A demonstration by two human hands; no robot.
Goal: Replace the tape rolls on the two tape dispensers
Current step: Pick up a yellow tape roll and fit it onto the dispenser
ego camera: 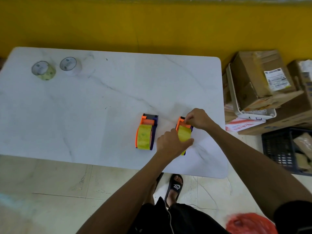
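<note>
Two orange-and-purple tape dispensers lie on the white marble table [101, 102], each with a yellowish roll in it. The left dispenser [146, 132] lies untouched. My left hand [172, 144] grips the right dispenser [184, 134] around its roll from the near side. My right hand [198, 119] pinches at the orange front end of that dispenser, where the tape end lies. Two more rolls stand at the table's far left: a yellowish roll [44, 70] and a whitish roll [70, 65].
Cardboard boxes [258, 81] and a white tray are stacked on the floor right of the table, with a dark crate [285, 149] nearer. A yellow wall runs behind. My sandalled foot [174, 186] and a red bag [249, 223] are below the table's near edge.
</note>
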